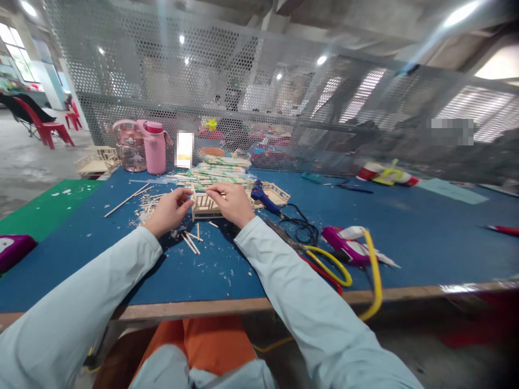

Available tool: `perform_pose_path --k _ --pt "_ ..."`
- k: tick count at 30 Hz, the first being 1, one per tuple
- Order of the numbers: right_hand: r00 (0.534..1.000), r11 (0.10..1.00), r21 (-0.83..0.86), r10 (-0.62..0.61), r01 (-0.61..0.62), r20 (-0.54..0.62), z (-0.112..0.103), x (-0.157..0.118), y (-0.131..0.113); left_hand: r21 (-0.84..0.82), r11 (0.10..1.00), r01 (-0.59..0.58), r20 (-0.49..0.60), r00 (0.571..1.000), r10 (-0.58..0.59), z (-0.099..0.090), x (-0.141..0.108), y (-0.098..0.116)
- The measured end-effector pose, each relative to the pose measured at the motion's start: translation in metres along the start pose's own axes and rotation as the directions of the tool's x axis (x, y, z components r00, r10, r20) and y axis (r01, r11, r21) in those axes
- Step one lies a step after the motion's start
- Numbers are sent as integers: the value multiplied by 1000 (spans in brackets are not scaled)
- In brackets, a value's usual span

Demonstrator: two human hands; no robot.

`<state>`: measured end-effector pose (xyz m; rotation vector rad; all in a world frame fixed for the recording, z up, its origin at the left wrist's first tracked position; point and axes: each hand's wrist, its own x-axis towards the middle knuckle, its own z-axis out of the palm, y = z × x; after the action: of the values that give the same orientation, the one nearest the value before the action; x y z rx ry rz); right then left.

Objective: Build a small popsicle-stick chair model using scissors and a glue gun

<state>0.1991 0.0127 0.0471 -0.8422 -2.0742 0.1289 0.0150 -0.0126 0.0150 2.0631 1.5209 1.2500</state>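
Observation:
A small model built of pale wooden sticks, with railing-like sides, stands on the blue tabletop between my hands. At its left end, the thumb and fingers of my left hand are pinched on a short upright wooden stick. My right hand reaches over the model's right part, fingertips pressed together at the top of its railing; whatever they hold is too small to make out. Directly behind the right hand lies a second stick-built frame, with a blue glue gun resting against it.
Loose sticks and glue scraps lie before the model. Bundled sticks are behind it. Yellow-and-red-handled scissors and a purple tool lie right, near a yellow loop. A pink bottle stands by the mesh screen.

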Motion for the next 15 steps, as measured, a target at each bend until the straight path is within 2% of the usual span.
perform_pose_path --k 8,11,13,15 --pt "1000 1000 7 -23 23 -17 3 -1 4 -55 998 37 -51 998 -39 0 -1 3" --pt "1000 1000 11 -8 8 -13 4 -2 4 -78 996 36 -113 993 -44 -1 -2 7" --pt "1000 1000 21 -2 3 -15 3 -2 2 -78 997 -1 -176 984 -13 -2 -5 13" --pt "999 999 43 -1 3 -43 -1 -4 -2 -58 995 -83 -215 974 68 -3 -8 20"
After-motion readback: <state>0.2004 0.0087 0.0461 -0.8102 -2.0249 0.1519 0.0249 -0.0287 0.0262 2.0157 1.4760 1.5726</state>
